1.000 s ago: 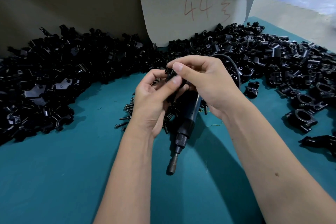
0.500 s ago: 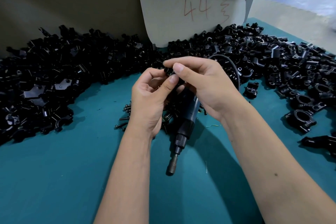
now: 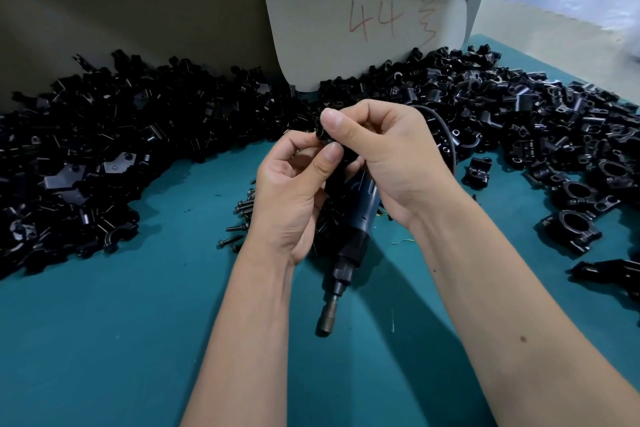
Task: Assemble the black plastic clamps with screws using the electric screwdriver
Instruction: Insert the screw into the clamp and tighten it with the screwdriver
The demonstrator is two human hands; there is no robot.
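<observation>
Both hands' grip pinches one small black clamp part (image 3: 325,134) above the tabletop (image 3: 104,340), left hand (image 3: 291,198) and right hand (image 3: 391,163) together, the one electric screwdriver (image 3: 349,236) lying beneath them

A pale rounded card (image 3: 363,14) leans against the wall at twelve o'clock, behind the heaps of black parts. Handwritten on it in red is "44", followed at three o'clock by one character too scrawled to read.
</observation>
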